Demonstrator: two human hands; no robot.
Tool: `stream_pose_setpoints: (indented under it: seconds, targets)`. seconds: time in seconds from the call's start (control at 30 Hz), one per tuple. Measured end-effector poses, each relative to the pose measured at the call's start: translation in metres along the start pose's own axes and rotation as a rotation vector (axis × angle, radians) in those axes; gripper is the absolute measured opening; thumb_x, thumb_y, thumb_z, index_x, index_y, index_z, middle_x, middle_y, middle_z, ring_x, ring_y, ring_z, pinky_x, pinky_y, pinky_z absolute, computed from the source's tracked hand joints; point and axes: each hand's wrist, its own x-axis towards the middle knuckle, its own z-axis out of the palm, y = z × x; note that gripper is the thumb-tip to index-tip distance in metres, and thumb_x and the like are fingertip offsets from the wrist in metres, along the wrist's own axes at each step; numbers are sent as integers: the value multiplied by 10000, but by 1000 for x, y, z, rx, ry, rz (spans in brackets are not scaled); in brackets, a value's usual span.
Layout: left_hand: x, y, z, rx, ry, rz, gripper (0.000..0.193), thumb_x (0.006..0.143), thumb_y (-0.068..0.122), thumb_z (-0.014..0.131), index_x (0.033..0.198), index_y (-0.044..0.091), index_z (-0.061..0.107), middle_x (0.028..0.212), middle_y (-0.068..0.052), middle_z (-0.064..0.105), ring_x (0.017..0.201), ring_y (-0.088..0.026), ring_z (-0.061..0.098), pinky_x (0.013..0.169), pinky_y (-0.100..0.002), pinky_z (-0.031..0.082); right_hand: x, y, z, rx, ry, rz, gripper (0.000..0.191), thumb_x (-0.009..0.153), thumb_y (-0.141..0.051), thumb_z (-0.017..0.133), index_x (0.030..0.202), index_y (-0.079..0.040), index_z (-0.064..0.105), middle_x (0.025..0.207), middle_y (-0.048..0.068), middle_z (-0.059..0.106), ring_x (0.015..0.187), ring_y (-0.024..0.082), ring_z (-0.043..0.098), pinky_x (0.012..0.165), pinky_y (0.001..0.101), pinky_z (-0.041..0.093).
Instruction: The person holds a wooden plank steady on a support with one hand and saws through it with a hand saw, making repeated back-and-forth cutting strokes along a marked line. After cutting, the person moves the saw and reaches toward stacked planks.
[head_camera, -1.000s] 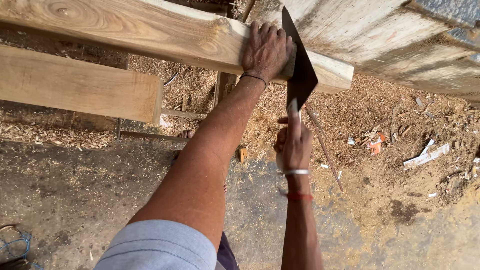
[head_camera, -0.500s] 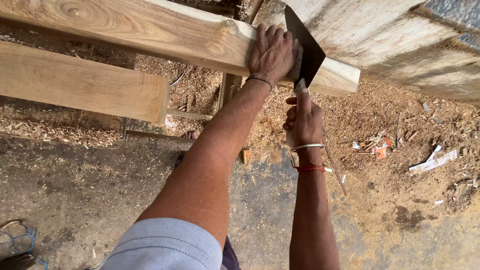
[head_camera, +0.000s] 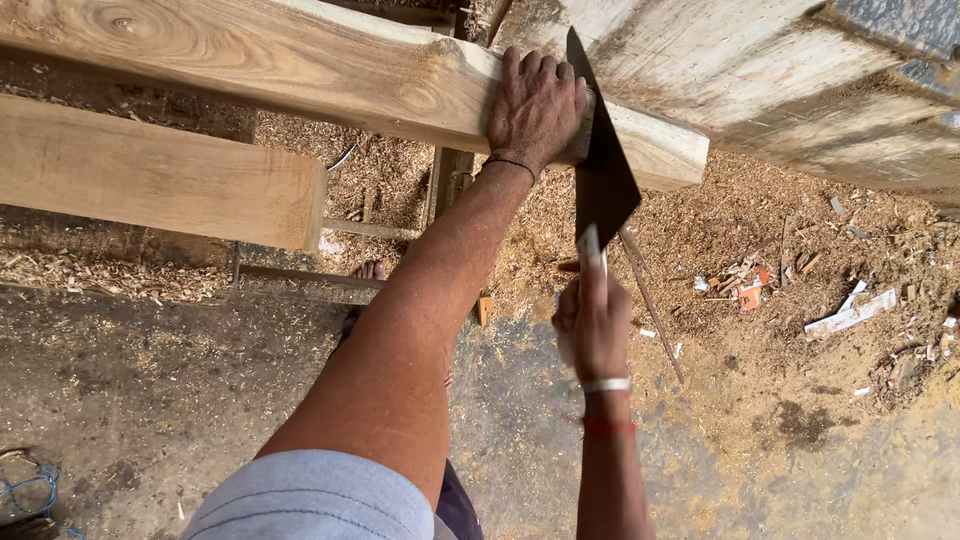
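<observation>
Steadily: my left hand (head_camera: 538, 105) flat on timber beam (head_camera: 330, 75) near its cut end, pinning it down. My right hand (head_camera: 592, 322) grips saw (head_camera: 600, 170) handle tight, blade across beam. Best keep strokes straight, fingers off cut line, sawdust (head_camera: 760, 240) underfoot.

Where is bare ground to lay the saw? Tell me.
Bare dark ground lies below the lower plank, left of the left arm. Right of the right hand, sawdust and scraps crowd the floor.
</observation>
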Motion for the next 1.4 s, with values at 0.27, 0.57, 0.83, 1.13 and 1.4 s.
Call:
stream_pose_setpoints:
  seconds: [0.27, 0.57, 0.83, 1.13, 1.4]
  targets:
    - [9, -2, 7, 22, 86, 22, 470, 1024, 400, 398, 1027, 50, 713, 990, -143, 687, 1016, -272, 609, 1075, -585, 309, -59, 86, -5, 109, 70, -65, 516, 1083, -412, 432, 1060, 43, 675, 520, -55, 385, 408, 58, 359, 343, 256, 289]
    - [2, 0, -3, 12, 23, 20, 461, 1046, 386, 390, 1021, 55, 710, 953, -133, 682, 974, -274, 614, 1063, -583, 324, -20, 28, -9, -50, 5, -25, 626, 1044, -524, 449, 1000, 43, 710, 492, -39, 362, 366, 74, 360, 316, 280, 312]
    - [6, -1, 4, 33, 108, 21, 450, 1015, 394, 419, 1010, 54, 714, 983, -127, 690, 1025, -271, 604, 1062, -570, 326, -35, 107, 8, 65, 74, -247, 509, 1081, -412, 378, 1005, 0, 666, 493, -74, 399, 366, 42, 369, 300, 237, 302]
    - [-2, 2, -7, 27, 17, 21, 453, 1040, 389, 414, 1051, 43, 706, 989, -137, 683, 1028, -280, 608, 1083, -571, 316, -37, 83, -14, 95, -21, -174, 520, 1081, -420, 438, 1043, 41, 675, 512, -76, 398, 377, 38, 377, 294, 252, 310]
    - [10, -3, 9, 21, 119, 49, 474, 1010, 412, 412, 1027, 44, 710, 999, -162, 693, 1007, -291, 612, 1061, -591, 303, -33, 111, 25, -246, 104, -616, 540, 1109, -415, 389, 1395, 38, 454, 794, -70, 574, 486, -15, 423, 363, 159, 363]
